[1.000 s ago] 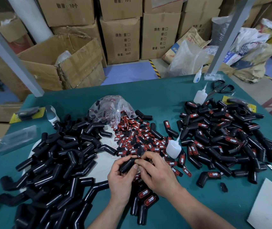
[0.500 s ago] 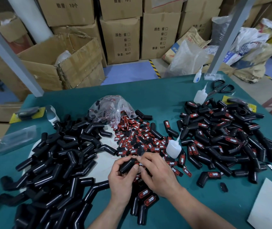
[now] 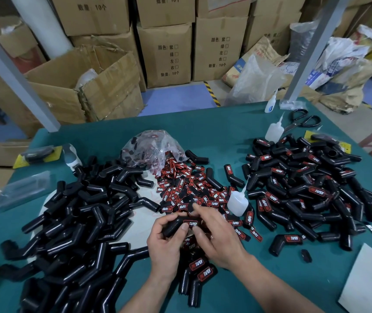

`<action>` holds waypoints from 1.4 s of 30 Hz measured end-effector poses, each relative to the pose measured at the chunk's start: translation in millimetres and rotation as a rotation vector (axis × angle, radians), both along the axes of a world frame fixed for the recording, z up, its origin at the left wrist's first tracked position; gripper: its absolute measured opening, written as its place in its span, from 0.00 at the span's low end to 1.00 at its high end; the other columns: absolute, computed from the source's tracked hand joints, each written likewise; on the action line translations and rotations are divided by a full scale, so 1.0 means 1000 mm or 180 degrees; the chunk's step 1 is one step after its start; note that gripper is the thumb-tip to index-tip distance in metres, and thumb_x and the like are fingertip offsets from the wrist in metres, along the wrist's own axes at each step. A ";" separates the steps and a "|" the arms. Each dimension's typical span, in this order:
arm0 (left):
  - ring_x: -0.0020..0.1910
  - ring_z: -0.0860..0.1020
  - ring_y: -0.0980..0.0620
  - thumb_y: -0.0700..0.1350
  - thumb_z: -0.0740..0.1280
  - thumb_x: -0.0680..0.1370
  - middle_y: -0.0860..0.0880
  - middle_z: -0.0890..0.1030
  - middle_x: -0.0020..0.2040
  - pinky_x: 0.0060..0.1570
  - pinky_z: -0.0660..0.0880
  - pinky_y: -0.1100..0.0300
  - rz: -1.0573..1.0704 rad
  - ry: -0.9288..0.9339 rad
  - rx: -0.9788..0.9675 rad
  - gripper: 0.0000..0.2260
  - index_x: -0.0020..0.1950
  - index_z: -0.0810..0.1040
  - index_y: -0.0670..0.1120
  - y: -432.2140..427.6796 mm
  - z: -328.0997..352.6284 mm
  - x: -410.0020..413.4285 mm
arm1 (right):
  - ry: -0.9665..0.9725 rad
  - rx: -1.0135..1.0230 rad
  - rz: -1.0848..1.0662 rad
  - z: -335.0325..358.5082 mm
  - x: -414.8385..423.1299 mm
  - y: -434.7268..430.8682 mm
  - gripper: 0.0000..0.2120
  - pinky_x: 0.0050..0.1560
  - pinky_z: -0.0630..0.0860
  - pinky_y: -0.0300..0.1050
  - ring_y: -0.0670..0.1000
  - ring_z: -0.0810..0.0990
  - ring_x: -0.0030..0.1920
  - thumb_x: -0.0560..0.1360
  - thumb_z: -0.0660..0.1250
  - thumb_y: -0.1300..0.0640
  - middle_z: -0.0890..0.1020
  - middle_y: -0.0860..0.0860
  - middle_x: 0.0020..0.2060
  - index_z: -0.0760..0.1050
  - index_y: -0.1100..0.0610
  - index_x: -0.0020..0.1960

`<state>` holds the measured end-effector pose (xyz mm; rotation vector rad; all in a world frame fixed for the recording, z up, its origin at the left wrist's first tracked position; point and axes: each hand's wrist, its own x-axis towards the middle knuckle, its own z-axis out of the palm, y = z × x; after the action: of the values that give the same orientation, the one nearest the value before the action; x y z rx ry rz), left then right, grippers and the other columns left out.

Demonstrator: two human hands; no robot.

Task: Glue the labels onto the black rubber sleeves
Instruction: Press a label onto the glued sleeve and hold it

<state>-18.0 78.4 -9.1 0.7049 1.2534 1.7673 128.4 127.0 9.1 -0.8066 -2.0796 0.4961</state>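
My left hand [image 3: 164, 247] grips a black rubber sleeve [image 3: 173, 225] just above the table, thumb pressed beside a red and black label [image 3: 191, 223] that sits on the sleeve. My right hand [image 3: 216, 236] touches the same sleeve at the label end, fingers spread around it. A heap of loose labels [image 3: 191, 188] lies right behind the hands. A white glue bottle [image 3: 237, 203] stands to the right of them. Bare sleeves [image 3: 78, 211] are piled on the left, labelled sleeves [image 3: 304, 188] on the right.
A clear bag [image 3: 153, 147] with more labels lies behind the heap. Two further glue bottles [image 3: 274, 132] and black scissors [image 3: 302, 122] sit at the back right. A few labelled sleeves [image 3: 198, 276] lie under my wrists. White card [image 3: 370, 283] at the right front; cardboard boxes [image 3: 167, 53] behind the table.
The right hand's fingers have lifted and spread, uncovering the label now lying on the sleeve. The left thumb has shifted onto the sleeve beside the label. The sleeve stays in place.
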 end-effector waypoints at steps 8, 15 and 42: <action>0.53 0.84 0.48 0.46 0.78 0.69 0.41 0.86 0.53 0.45 0.82 0.59 -0.0045 0.0048 0.0076 0.10 0.48 0.83 0.50 0.000 0.006 -0.002 | 0.0275 -0.0078 -0.0006 -0.008 -0.001 0.002 0.17 0.63 0.77 0.50 0.52 0.78 0.64 0.79 0.69 0.58 0.80 0.55 0.60 0.76 0.65 0.66; 0.53 0.84 0.47 0.47 0.78 0.68 0.42 0.86 0.52 0.53 0.80 0.59 0.0236 0.0154 0.0164 0.09 0.46 0.82 0.54 0.001 0.006 -0.003 | 0.0684 0.0167 -0.0254 -0.014 -0.002 0.005 0.08 0.56 0.79 0.44 0.48 0.81 0.56 0.76 0.73 0.61 0.80 0.53 0.54 0.77 0.58 0.53; 0.54 0.84 0.47 0.44 0.77 0.69 0.42 0.85 0.52 0.53 0.80 0.61 0.0065 0.0317 0.0352 0.10 0.45 0.79 0.51 -0.001 0.008 0.003 | 0.0368 0.0032 -0.0832 -0.010 -0.003 0.002 0.04 0.40 0.79 0.46 0.47 0.80 0.44 0.70 0.67 0.60 0.80 0.48 0.44 0.72 0.58 0.39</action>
<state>-15.5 76.9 -1.6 0.8550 1.2396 1.8488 125.0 129.3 -1.2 -1.0029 -1.8364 0.3790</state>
